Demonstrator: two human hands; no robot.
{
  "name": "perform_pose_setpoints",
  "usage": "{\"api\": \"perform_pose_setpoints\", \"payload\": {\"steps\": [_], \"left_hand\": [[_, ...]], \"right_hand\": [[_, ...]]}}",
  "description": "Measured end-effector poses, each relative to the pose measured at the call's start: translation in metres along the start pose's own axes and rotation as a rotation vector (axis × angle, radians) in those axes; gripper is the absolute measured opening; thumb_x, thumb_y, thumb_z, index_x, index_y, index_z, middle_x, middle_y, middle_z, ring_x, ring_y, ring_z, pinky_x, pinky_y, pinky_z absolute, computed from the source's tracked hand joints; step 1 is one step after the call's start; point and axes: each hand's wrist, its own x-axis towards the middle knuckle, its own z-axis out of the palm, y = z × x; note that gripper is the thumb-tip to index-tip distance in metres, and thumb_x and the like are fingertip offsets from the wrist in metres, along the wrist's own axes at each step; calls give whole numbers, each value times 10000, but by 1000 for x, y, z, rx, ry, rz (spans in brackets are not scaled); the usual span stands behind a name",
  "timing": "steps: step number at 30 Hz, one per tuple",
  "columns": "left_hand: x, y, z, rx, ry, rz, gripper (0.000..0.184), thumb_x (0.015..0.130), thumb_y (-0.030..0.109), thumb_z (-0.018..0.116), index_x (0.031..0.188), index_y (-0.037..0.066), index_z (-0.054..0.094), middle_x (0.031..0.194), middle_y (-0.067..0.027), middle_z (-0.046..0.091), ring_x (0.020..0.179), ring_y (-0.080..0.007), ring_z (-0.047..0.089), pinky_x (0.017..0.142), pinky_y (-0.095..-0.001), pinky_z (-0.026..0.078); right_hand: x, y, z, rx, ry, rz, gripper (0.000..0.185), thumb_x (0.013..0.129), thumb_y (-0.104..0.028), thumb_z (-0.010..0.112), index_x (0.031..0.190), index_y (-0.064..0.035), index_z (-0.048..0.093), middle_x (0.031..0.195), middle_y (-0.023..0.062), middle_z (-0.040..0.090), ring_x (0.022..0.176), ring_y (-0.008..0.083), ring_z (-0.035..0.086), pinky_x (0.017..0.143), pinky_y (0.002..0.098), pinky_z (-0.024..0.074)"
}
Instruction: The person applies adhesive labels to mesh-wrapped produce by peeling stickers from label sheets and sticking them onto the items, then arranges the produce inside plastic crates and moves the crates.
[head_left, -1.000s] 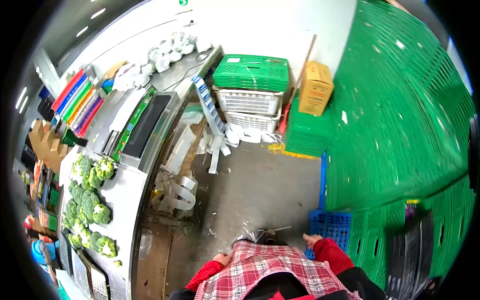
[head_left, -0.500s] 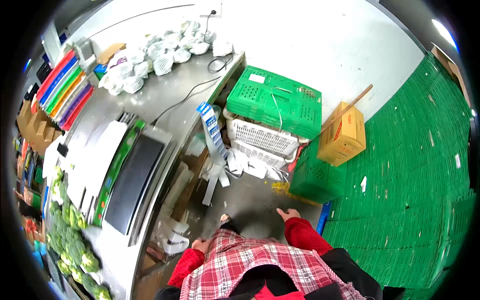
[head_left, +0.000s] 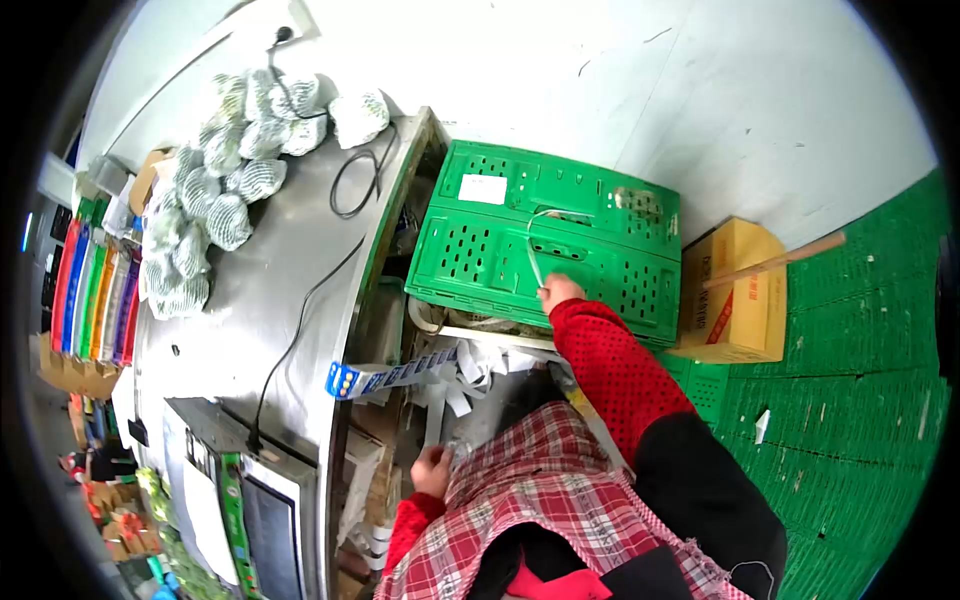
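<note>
A stack of folded green plastic crates [head_left: 600, 265] lies against the wall, with a white cord [head_left: 532, 250] looped over its top. My right hand [head_left: 560, 292] reaches to the crates' front part, its fingers closed on the lower end of that cord. Low beside the checked apron hangs my left hand [head_left: 432, 472], fingers curled in and nothing visible in them. Nearest to it are loose white paper strips [head_left: 470, 375] and a strip of blue-and-white labels [head_left: 400, 374] by the table edge.
The steel table [head_left: 300, 215] on the left carries net-wrapped bundles [head_left: 215, 195], a black cable [head_left: 300, 330] and a machine with a dark panel [head_left: 272, 530]. A yellow carton [head_left: 735, 300] with a wooden stick [head_left: 780, 262] stands right of the crates, before stacked green crates [head_left: 850, 430].
I have moved closer to the folded crates, and the view has turned. My right hand has gone from hanging low to the white cord on top. My left hand stays low.
</note>
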Motion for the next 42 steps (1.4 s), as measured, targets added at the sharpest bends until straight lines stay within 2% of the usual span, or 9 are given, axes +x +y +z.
{"api": "perform_pose_setpoints", "payload": {"steps": [6, 11, 15, 21, 27, 34, 37, 40, 42], "left_hand": [[32, 279, 42, 163, -17, 774, 321, 797, 82, 737, 1092, 6, 634, 1032, -184, 669, 904, -352, 650, 803, -401, 528], [89, 288, 76, 253, -110, 774, 357, 774, 122, 761, 1082, 17, 613, 1048, -166, 660, 917, -371, 623, 789, -431, 513], [125, 257, 93, 483, -244, 820, 364, 782, 232, 753, 1057, 35, 620, 1002, -170, 653, 906, -363, 630, 775, -433, 518], [159, 297, 170, 562, -482, 831, 433, 781, 285, 742, 1104, 39, 593, 1083, -167, 619, 1009, -364, 594, 859, -448, 483], [250, 349, 253, 823, -87, 1192, 598, 781, 466, 705, 1184, 38, 594, 1135, -162, 573, 1178, -347, 470, 999, -542, 346], [191, 446, 167, 1144, -724, 1029, 622, 805, 601, 636, 1009, 13, 630, 1008, -165, 591, 896, -347, 601, 719, -454, 494], [166, 474, 121, 916, -1554, 547, 625, 831, 570, 628, 1056, -13, 618, 1180, -218, 599, 891, -408, 637, 726, -479, 533], [211, 404, 165, 1019, -1456, 366, 589, 857, 516, 613, 1102, -19, 612, 1278, -231, 569, 976, -403, 626, 784, -466, 540], [231, 335, 176, 1217, -1088, 1025, 368, 879, 384, 569, 1035, 62, 656, 1262, -178, 562, 1199, -370, 526, 872, -513, 492]], "right_hand": [[-158, -99, 113, 929, -177, -513, 236, 799, -262, 639, 946, -92, 714, 927, 150, 702, 850, 312, 646, 756, 435, 511], [14, -41, -2, 183, -509, -526, 228, 842, -272, 595, 953, -85, 665, 823, 173, 647, 795, 360, 635, 713, 489, 502], [122, 27, -65, -155, 217, -388, 411, 853, -418, 676, 1133, -122, 619, 1117, 165, 573, 1038, 343, 563, 845, 472, 472], [132, 21, -99, -4, -112, -244, 476, 814, -470, 705, 1090, -88, 640, 997, 126, 624, 917, 343, 626, 829, 485, 496], [254, 9, -222, -200, 396, -668, 387, 811, -379, 737, 1000, -53, 650, 881, 97, 661, 676, 272, 660, 584, 391, 541], [220, 28, -263, -55, 575, -980, 437, 748, -199, 780, 1122, -24, 637, 1029, 143, 632, 862, 304, 627, 745, 402, 534], [128, 76, -200, 56, 148, -926, 344, 777, -203, 738, 1075, -55, 652, 919, 115, 650, 830, 282, 641, 657, 408, 536], [49, 94, -154, -53, -596, -766, 339, 783, -145, 634, 1108, -50, 617, 1050, 142, 608, 993, 336, 585, 860, 463, 480], [13, 106, -128, -190, -541, -892, 505, 789, -276, 700, 1227, -39, 612, 1338, 178, 541, 1258, 361, 486, 1070, 483, 379]]}}
